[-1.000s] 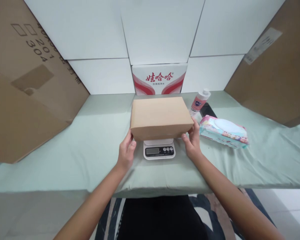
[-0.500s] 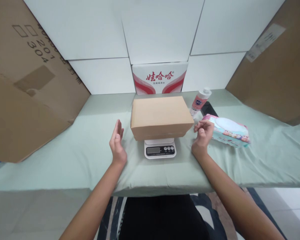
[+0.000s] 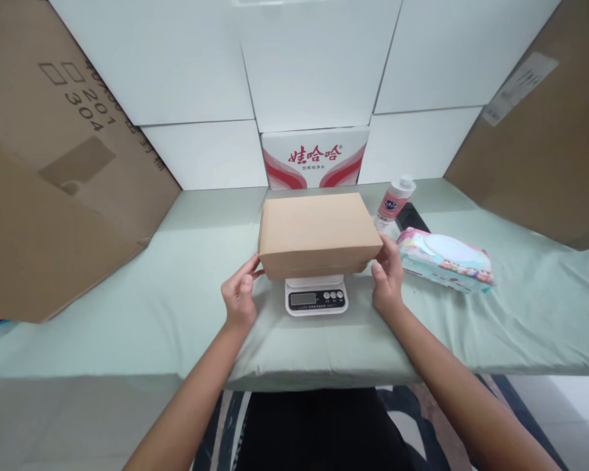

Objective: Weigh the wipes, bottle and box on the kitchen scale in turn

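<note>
A closed brown cardboard box (image 3: 320,226) rests on a white digital kitchen scale (image 3: 317,302), covering most of its platform. The scale's display and buttons stick out at the front; no digits can be read. My left hand (image 3: 240,294) has its fingertips against the box's left side near the lower front corner. On the opposite side, my right hand (image 3: 387,275) grips the right front corner, thumb in front and fingers along the side. Between them the two hands hold the box, which appears level.
Right of the box stand a pink-labelled bottle (image 3: 393,199), a dark flat object (image 3: 412,218) and a pastel wipes pack (image 3: 449,260). A red-and-white carton (image 3: 315,159) is behind. Large cardboard panels (image 3: 78,196) flank the green cloth-covered table (image 3: 196,314).
Both hands have moved inward from beside the box and now touch its left and right sides. The box still sits over the scale.
</note>
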`<state>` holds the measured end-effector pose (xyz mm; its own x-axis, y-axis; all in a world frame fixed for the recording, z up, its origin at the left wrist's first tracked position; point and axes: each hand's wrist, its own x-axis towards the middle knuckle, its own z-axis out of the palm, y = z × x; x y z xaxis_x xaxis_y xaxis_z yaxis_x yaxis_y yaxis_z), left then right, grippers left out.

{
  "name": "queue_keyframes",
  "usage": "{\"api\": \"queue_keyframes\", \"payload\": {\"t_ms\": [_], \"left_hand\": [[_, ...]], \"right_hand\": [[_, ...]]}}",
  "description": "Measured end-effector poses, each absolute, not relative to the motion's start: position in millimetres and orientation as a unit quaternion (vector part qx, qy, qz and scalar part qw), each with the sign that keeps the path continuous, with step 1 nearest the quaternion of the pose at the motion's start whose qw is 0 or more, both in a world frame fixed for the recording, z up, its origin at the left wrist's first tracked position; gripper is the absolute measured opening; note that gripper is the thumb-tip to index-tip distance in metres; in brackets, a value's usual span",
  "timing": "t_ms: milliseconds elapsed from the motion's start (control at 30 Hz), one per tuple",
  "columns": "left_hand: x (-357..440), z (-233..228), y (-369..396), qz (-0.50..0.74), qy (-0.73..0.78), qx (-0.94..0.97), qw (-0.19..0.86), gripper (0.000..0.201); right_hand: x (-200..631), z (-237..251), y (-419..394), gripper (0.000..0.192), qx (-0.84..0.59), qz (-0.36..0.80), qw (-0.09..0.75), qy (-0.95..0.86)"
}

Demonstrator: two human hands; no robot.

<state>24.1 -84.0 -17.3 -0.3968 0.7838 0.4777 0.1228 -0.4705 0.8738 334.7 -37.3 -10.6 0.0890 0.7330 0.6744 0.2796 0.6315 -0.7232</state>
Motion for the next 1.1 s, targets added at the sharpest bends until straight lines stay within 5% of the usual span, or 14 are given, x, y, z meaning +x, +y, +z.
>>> {"api": "queue_keyframes", "payload": {"t_ms": [367, 567, 800, 933, 1100], "left_hand": [[21, 38, -15, 0.694, 0.403, 0.493, 0.336, 0.060], [34, 4, 68, 0.658, 0.457, 0.424, 0.422, 0.081], [32, -16, 96, 0.645, 0.426, 0.458, 0.440, 0.078], [28, -16, 97, 0.637, 0.426, 0.473, 0.436, 0.079], [24, -18, 88, 0.635, 0.442, 0.462, 0.433, 0.084]], "right_hand": [[310, 56, 12, 0.079, -0.361, 0.292, 0.600, -0.652], [284, 16, 90, 0.085, -0.403, 0.312, 0.615, -0.602], [274, -13, 119, 0.081, -0.393, 0.343, 0.618, -0.588], [276, -11, 112, 0.073, -0.432, 0.294, 0.601, -0.605], [299, 18, 72, 0.059, -0.474, 0.099, 0.664, -0.570]]}}
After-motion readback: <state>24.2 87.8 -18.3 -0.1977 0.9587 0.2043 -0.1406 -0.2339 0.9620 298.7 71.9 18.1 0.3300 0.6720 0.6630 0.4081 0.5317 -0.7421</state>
